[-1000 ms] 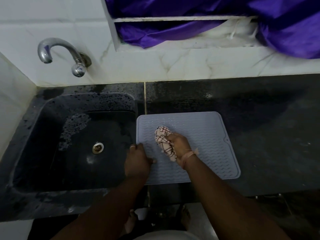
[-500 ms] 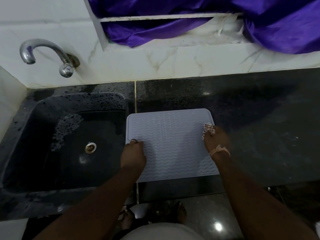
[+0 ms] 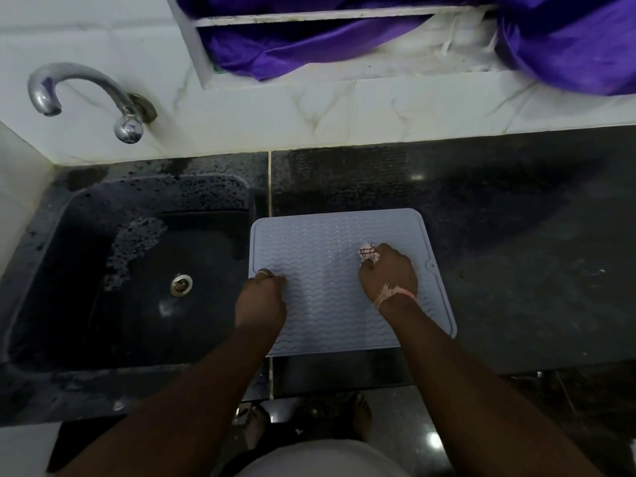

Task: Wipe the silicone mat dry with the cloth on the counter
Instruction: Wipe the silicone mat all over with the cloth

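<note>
Dark polished counter [image 3: 516, 270] runs along a pale marble-patterned wall, with a black sink [image 3: 86, 270] let into it on the left and a chrome tap [image 3: 86, 94] above; purple fabric [image 3: 568, 39] spills from the ledge behind. On the counter, just beside the sink's right wall and with its left edge about level with the sink's rim, lies the pale grey silicone mat [image 3: 327, 242], flat, its wavy ribs catching the light.

The right hand [image 3: 387, 273] holds the checked cloth [image 3: 367, 251] bunched inside curled fingers (only a small tuft shows past the knuckles) and presses it onto the right-hand part of the mat; half a second ago it was out at the mat's right edge, and a second ago it was near the left side by the other hand, so the cloth has swept across to the right and has now come a little way back toward the middle. The left hand [image 3: 261, 299] has stayed at the left edge throughout, fingers curled and bearing down on the mat; whether they actually pinch its rim I cannot tell.

My reading is that wiping is well under way, in side-to-side passes; the far strip and the near strip show no sign either way of having been covered, and wet glints on the ribs suggest more passes are needed.
</note>
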